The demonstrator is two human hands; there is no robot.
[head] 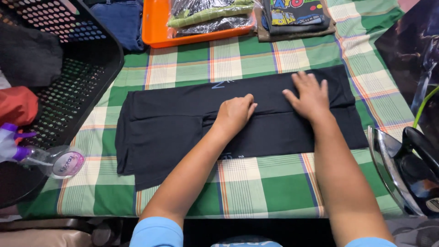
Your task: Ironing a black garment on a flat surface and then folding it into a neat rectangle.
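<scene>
A black garment (183,128) is laid flat across the middle of the worktop (256,183), which is covered by a green, white and orange checked cloth; it is already folded into a long band, with one layer turned over along the middle, and no further fold across its length is made yet. The left hand (235,114) is pressed on the fold with fingers curled, nothing gripped; the right hand (311,96) is spread flat on the cloth, its grip open and empty. A clear-wrapped package of green and dark cloth (210,16) is held in an orange tray (153,27) at the far edge. Beside it lies a folded dark shirt with a bright cartoon print (295,13). A round pink-labelled spray bottle (61,162) is seen at the left, an iron (402,169) at the right.
</scene>
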